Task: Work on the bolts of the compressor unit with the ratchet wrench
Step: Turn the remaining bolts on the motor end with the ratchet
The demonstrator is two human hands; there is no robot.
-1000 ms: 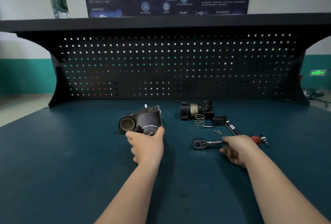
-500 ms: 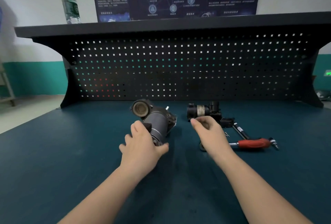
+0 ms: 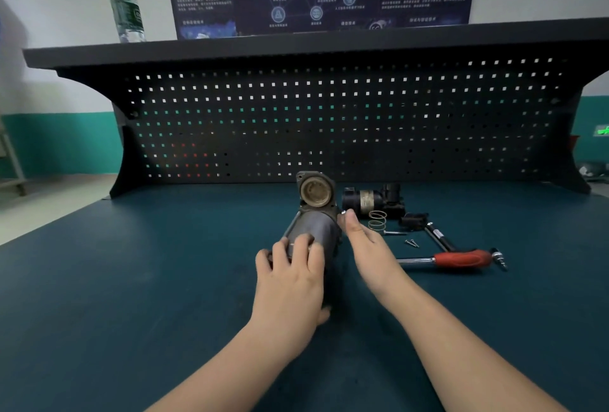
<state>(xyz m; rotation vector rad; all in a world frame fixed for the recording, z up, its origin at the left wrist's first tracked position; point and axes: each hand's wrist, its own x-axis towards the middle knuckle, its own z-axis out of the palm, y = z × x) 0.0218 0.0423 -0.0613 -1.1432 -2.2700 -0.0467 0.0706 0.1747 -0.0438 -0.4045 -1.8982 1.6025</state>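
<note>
Two bare arms reach forward, both hands out in front

The left hand [image 3: 290, 283] is palm down, with its fingers curled over the top of something it holds. The right hand [image 3: 365, 247] is just beside it, turned on its edge, with fingers straight and holding nothing.

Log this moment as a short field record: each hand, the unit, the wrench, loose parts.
left hand: grips the near end of the compressor unit, fingers curled over it
right hand: fingers straight, at the unit's right side, holding nothing
compressor unit: lying on the bench, round open end facing the camera
ratchet wrench: flat on the bench right of the hands, red handle, untouched
loose parts: spring, two small screws, second black motor part behind them
shelf: water bottle
</note>
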